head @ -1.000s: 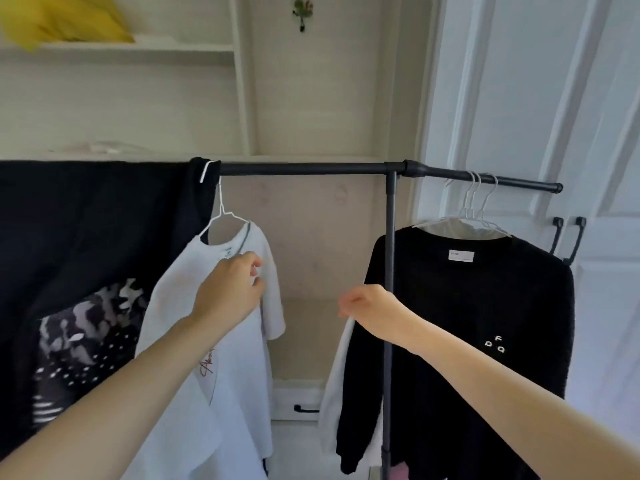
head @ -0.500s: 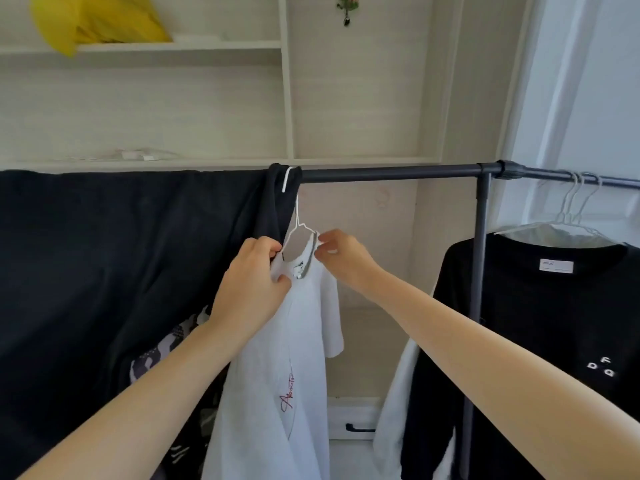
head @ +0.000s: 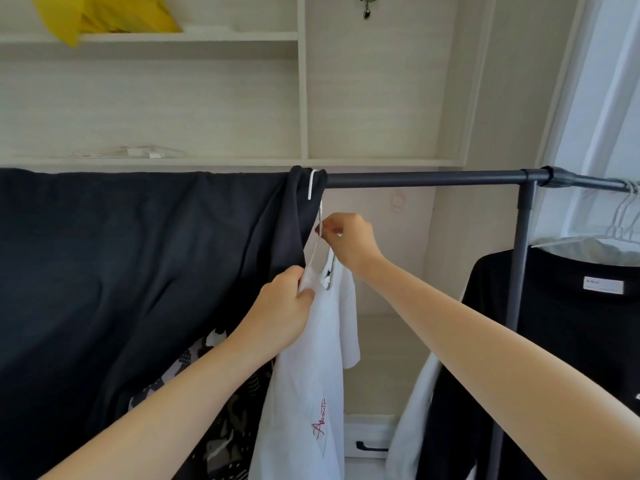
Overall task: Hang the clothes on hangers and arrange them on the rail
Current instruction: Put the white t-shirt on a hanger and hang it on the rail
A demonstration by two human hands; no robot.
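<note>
Right hand rose, pinches hanger | left hand grips white shirt | rail

Both arms reach up, left hand clenched, right hand fingers pinched together.

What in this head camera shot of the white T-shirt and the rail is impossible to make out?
- White wire hanger: shoulders hidden inside the white T-shirt.
- Red lettering: folded fabric, unreadable.
- Black sweatshirt: cut off by the right edge.
- Left hand: fingertips buried in cloth.
</note>
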